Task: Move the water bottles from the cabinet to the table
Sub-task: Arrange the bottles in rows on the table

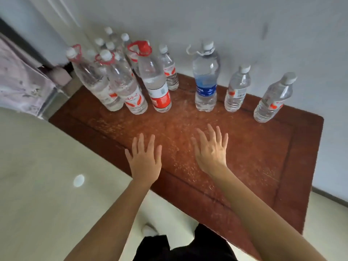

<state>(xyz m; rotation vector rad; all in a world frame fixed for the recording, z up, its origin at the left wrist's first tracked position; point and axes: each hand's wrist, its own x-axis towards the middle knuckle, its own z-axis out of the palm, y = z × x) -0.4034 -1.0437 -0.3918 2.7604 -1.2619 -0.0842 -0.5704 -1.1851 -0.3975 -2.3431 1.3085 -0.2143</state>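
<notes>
Several clear water bottles stand upright along the back of a reddish-brown wooden surface [244,157]. A tight cluster [120,78] fills the back left, with a red-labelled bottle [157,81] at its front. A blue-labelled bottle [206,78] stands at the middle back. To its right stand a smaller bottle [237,89] and another near the right edge [273,98]. My left hand [145,159] and my right hand [211,149] hover flat over the front of the surface, fingers spread, holding nothing, well short of the bottles.
A white wall rises behind the bottles. A pale glossy floor [37,185] lies to the left and below. At the far left is a pale patterned cloth [17,85] over something low. The person's dark clothing and a foot show at the bottom.
</notes>
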